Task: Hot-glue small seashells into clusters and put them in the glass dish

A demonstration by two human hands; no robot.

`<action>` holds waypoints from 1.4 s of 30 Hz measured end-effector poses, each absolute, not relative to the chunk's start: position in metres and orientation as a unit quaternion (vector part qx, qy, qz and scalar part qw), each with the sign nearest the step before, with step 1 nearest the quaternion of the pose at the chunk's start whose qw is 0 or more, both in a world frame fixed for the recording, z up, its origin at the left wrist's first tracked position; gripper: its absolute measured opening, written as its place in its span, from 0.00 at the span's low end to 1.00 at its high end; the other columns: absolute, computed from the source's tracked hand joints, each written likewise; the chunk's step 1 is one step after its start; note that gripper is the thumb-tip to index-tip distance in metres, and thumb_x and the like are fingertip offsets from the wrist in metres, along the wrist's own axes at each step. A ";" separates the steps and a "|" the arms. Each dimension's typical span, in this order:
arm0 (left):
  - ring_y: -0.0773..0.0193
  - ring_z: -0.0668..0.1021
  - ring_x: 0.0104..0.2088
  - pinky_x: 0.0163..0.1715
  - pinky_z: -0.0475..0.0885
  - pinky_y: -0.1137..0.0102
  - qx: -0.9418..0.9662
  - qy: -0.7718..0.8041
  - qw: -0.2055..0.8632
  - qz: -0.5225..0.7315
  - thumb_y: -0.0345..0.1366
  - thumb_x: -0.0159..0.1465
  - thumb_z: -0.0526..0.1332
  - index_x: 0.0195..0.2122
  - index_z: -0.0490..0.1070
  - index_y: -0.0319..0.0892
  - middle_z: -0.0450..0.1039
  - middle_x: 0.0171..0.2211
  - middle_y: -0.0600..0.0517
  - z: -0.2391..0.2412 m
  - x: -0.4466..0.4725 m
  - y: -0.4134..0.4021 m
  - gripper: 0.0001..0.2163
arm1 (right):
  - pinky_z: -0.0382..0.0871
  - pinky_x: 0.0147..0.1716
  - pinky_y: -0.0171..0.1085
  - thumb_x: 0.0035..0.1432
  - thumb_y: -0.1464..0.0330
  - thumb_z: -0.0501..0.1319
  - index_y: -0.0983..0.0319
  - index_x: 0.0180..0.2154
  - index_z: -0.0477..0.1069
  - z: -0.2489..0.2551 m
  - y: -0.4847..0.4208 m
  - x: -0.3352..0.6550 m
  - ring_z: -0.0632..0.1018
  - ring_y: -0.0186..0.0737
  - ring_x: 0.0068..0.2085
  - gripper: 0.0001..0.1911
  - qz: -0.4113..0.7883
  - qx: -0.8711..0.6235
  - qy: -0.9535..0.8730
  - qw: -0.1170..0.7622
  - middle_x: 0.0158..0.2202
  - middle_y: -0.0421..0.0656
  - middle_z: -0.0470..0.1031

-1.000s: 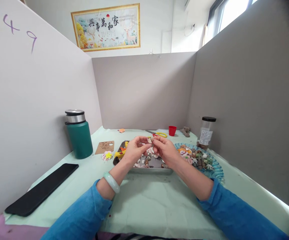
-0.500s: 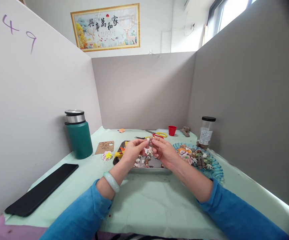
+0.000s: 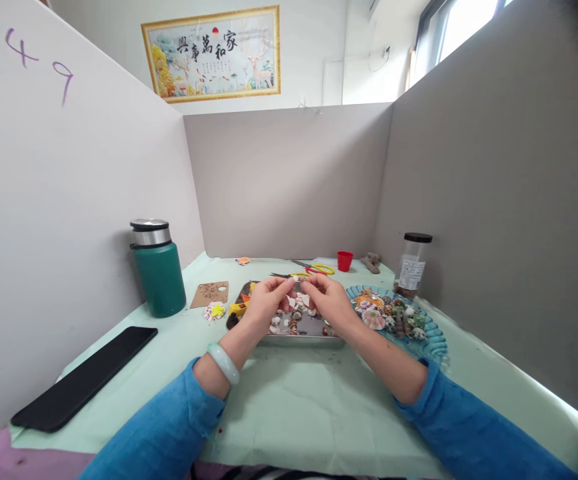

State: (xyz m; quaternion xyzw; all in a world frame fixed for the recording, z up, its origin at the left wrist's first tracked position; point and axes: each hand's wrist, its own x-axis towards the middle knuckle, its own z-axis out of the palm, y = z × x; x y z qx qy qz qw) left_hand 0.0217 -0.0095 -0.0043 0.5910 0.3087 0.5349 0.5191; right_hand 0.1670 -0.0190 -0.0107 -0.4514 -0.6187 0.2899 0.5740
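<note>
My left hand and my right hand are raised over a metal tray, fingertips close together. A small pale shell piece shows between them; how it is shared between the two hands is too small to tell. Thumb and forefinger are pinched on both hands. Below, loose small shells lie in the tray, with a yellow-handled tool at its left end. To the right of my right hand, a blue scalloped plate bears a heap of shells.
On the left stand a green bottle and a long black flat object. Brown card and a decorated shell lie left of the tray. Behind are scissors, a red cup and a clear jar. Grey partitions enclose three sides.
My right hand has turned slightly, its lower fingers curling in so more of the tray's shells show beneath. The small piece at the fingertips is more hidden. Otherwise the scene is unchanged.
</note>
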 end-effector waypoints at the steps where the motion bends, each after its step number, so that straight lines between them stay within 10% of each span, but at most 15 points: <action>1: 0.75 0.67 0.16 0.19 0.64 0.75 0.590 0.310 0.519 0.535 0.45 0.52 0.65 0.28 0.68 0.37 0.70 0.24 0.54 -0.004 0.022 -0.010 0.15 | 0.56 0.20 0.32 0.52 0.59 0.58 0.60 0.27 0.67 -0.010 -0.020 0.168 0.65 0.32 0.19 0.11 0.262 -0.458 -0.634 0.565 0.16 0.35 0.65; 20: 0.75 0.65 0.13 0.16 0.63 0.76 0.642 0.377 0.404 0.532 0.50 0.55 0.59 0.27 0.67 0.39 0.68 0.19 0.56 -0.015 0.021 0.003 0.17 | 0.54 0.27 0.33 0.60 0.63 0.48 0.60 0.23 0.61 -0.005 -0.024 0.172 0.67 0.35 0.27 0.15 0.064 -0.493 -0.718 0.487 0.22 0.38 0.66; 42: 0.71 0.68 0.16 0.18 0.62 0.76 0.701 0.371 0.393 0.465 0.45 0.55 0.61 0.35 0.71 0.38 0.66 0.15 0.57 -0.008 0.019 -0.003 0.14 | 0.53 0.25 0.33 0.56 0.66 0.48 0.60 0.20 0.59 -0.008 -0.013 0.181 0.65 0.35 0.24 0.14 0.156 -0.475 -0.731 0.465 0.17 0.36 0.62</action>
